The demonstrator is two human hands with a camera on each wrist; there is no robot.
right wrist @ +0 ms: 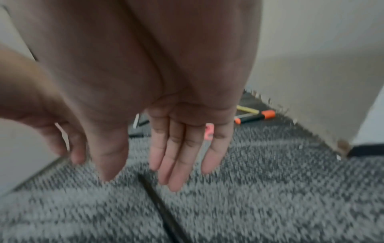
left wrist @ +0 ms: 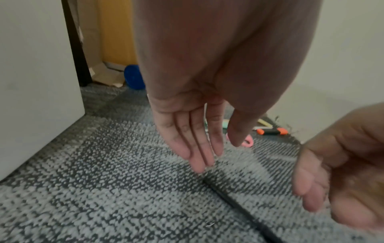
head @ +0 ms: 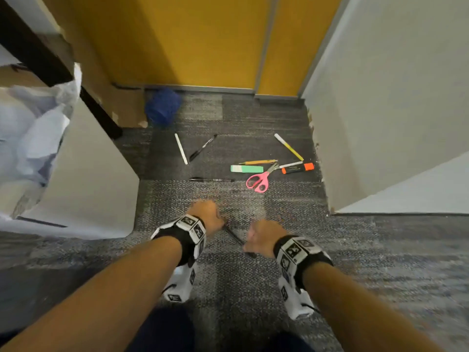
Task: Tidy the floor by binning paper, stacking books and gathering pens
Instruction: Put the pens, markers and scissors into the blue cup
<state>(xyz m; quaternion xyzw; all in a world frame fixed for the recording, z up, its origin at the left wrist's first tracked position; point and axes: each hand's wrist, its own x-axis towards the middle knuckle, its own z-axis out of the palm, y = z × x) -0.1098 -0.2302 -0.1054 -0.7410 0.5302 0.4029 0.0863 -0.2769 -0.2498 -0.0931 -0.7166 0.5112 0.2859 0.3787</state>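
A black pen (head: 238, 239) lies slantwise on the grey carpet between my two hands. My left hand (head: 208, 215) hovers over its far end with straight, relaxed fingers (left wrist: 199, 157) and holds nothing. My right hand (head: 261, 239) hangs over the near end, fingers (right wrist: 176, 172) straight and empty too. The left wrist view shows the pen (left wrist: 239, 202) just below the fingertips, and in the right wrist view the pen (right wrist: 158, 202) runs under the hand. Farther ahead lie a white pen (head: 181, 148), two black pens (head: 203, 147) (head: 212, 179), a yellow highlighter (head: 288, 146), a pencil (head: 257, 162), a green highlighter (head: 246, 168) and an orange marker (head: 298, 168).
Pink scissors (head: 258, 180) lie among the pens. A bin with crumpled paper (head: 33, 138) stands at the left behind a white panel (head: 88, 174). A blue object (head: 163, 106) sits by the yellow wall. A white cabinet (head: 393, 123) closes the right side.
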